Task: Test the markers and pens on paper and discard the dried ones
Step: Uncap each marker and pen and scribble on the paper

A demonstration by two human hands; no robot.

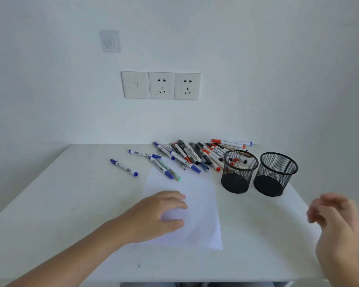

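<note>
My left hand (162, 214) lay flat on the paper (197, 204), fingers spread, I think to pin it for testing; my right hand (336, 222) hovered blurred, fingers half-curled, apparently empty; the markers (195, 155) lay piled beyond the paper.

Right hand (338, 222) motion-blurred, grip unreadable; left hand (162, 214) covers part of paper (201, 204).

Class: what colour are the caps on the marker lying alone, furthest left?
Blue at both ends of the marker; seen in the head view.
</note>
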